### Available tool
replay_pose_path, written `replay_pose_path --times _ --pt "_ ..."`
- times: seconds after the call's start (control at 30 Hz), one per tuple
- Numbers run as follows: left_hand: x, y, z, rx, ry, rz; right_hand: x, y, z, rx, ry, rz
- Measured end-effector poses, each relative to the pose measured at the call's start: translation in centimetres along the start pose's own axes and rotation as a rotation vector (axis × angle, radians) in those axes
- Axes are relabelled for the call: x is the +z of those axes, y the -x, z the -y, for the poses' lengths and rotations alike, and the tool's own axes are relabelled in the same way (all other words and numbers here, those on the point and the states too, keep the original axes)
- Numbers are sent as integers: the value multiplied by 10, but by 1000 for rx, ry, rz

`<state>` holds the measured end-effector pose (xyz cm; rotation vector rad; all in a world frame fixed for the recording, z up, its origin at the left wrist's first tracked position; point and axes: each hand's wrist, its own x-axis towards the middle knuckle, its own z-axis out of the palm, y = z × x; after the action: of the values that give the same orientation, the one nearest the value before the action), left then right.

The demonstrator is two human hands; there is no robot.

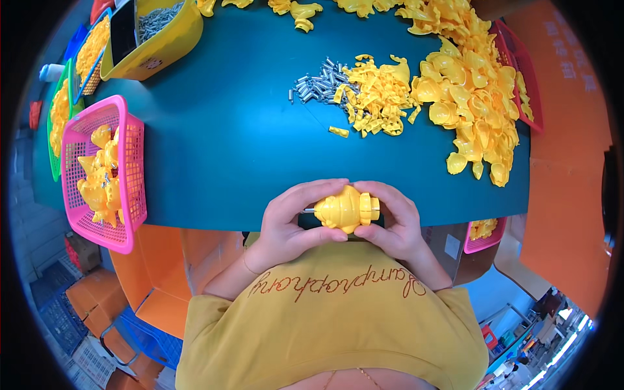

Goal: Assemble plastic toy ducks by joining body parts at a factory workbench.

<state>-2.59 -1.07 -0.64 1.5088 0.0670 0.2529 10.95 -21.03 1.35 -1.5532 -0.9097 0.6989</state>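
A rounded yellow plastic part (pixel 340 209), with a ribbed collar on its right end and a thin metal pin sticking out on its left, is held between my hands at the table's near edge. My left hand (pixel 298 218) is curled round its left side, thumb below and fingers above. From the right, my right hand (pixel 392 218) grips the collar end between thumb and fingers. Beyond them on the green table (pixel 221 149) lie a heap of small yellow pieces (pixel 380 97) and a pile of short metal pins (pixel 322 83).
A pink basket (pixel 135 169) with assembled yellow parts stands at the left edge. Behind it are a yellow bin (pixel 172 49) of metal pieces and a green basket (pixel 54 143). Yellow shells (pixel 474 97) spread along the right side, beside a red basket (pixel 530 84).
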Motion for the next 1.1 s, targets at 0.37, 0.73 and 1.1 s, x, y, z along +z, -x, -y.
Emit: replay_pose_path --times 0.37,0.73,1.1 --pt "14 -6 -13 -153 235 -281 29 -4 -10 55 -476 -182" --pt "-1 -15 -15 -70 -306 -56 12 -11 -13 -89 89 -131" --pt "16 -5 6 159 -262 -137 32 -4 -22 -161 -108 -274"
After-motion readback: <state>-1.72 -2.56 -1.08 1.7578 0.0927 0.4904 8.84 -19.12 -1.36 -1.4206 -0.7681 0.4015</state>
